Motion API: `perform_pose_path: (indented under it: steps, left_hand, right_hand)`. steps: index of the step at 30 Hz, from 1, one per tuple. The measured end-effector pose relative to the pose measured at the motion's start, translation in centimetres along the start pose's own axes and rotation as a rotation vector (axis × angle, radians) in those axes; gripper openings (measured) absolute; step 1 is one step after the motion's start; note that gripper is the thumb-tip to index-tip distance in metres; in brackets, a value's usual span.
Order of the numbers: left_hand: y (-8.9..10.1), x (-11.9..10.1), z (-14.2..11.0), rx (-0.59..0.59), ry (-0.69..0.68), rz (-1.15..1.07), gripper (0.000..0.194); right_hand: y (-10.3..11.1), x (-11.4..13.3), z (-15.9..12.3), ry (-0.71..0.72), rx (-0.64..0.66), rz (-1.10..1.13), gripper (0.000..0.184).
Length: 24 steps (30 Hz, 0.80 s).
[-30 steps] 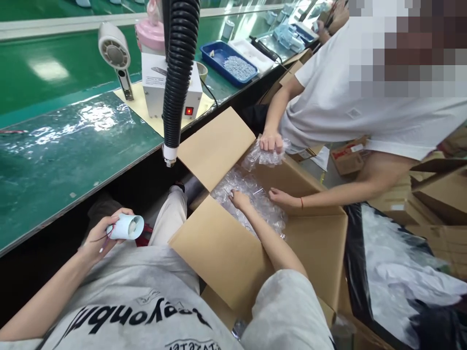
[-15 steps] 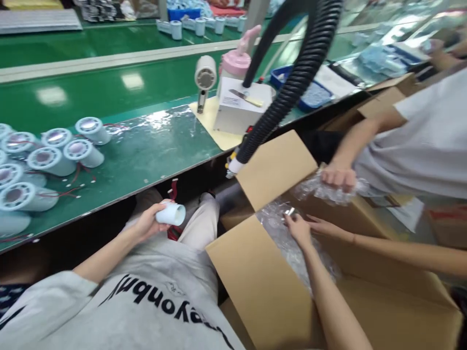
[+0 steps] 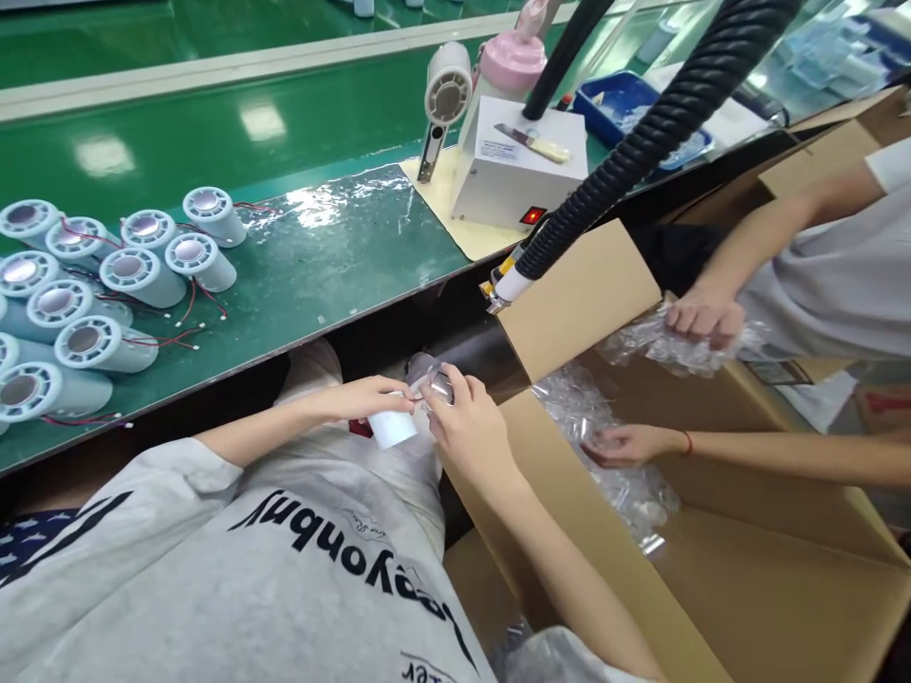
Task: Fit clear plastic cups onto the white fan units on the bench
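Over my lap, my left hand [image 3: 370, 395] is closed around a light-blue cylindrical housing [image 3: 393, 429]. A bit of red wire shows under that hand. My right hand [image 3: 466, 422] pinches a clear, rounded plastic piece [image 3: 438, 385] right beside the housing's end; whether the two touch I cannot tell. On the bench to the left stand and lean several similar light-blue housings [image 3: 132, 270] with silvery round centres and thin red wires.
A black ribbed hose [image 3: 604, 199] hangs ahead from a white box [image 3: 491, 180] with a knife on top. To the right, an open carton [image 3: 576, 512] holds clear plastic pieces [image 3: 584, 417]; a co-worker's hands [image 3: 704, 313] reach over it. A blue tray [image 3: 619, 104] stands behind the hose.
My right hand has come out of the carton, moving left with a clear plastic piece to the housing. My left hand has moved right with the housing. The view has shifted slightly.
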<state>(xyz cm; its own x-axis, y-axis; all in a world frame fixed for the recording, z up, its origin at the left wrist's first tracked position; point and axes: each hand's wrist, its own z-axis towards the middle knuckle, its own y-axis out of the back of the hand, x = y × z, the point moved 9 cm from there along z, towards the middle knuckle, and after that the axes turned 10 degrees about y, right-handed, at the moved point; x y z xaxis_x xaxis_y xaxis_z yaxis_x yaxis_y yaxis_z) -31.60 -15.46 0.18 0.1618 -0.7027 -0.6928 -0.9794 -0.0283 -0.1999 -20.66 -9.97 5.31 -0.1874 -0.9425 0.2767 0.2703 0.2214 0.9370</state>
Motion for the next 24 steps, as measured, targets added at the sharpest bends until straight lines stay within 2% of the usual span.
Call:
perform_pose_path:
  steps: [3, 5, 7, 9, 11, 14, 17, 20, 24]
  left_hand:
    - [0.9, -2.5, -2.1, -0.182, -0.235, 0.264, 0.017]
    - [1.1, -3.9, -3.5, -0.298, -0.425, 0.453, 0.026]
    - [1.2, -4.0, -4.1, -0.337, -0.536, 0.515, 0.042]
    - [1.4, -3.7, -4.0, -0.323, -0.596, 0.512, 0.058]
    - [1.5, -3.2, -3.9, -0.288, -0.637, 0.522, 0.064]
    - [1.2, -2.7, -3.7, -0.178, -0.649, 0.525, 0.065]
    - [0.9, -2.4, -3.8, -0.081, -0.604, 0.452, 0.069]
    - [1.0, -2.0, -3.7, -0.069, -0.528, 0.300, 0.071]
    - [0.8, -0.9, -3.4, -0.019, -0.415, 0.088, 0.071]
  right_hand:
    - [-1.1, -0.3, 0.4, -0.008, 0.070, 0.273, 0.016]
    - [-0.9, -0.4, 0.4, -0.041, 0.046, 0.514, 0.006]
    - [-0.3, -0.4, 0.3, -0.111, -0.028, 0.697, 0.018]
    - [0.4, -0.6, 0.1, -0.189, -0.115, 0.791, 0.027]
    - [0.9, -0.7, 0.0, -0.254, -0.191, 0.847, 0.030]
    - [0.8, -1.3, -0.4, -0.350, -0.269, 0.946, 0.031]
    - [0.5, -2.0, -0.7, -0.404, -0.307, 1.065, 0.031]
    - [0.4, -1.4, -0.6, -0.305, -0.239, 1.070, 0.025]
    - [1.2, -0.4, -1.1, -0.145, -0.202, 0.821, 0.033]
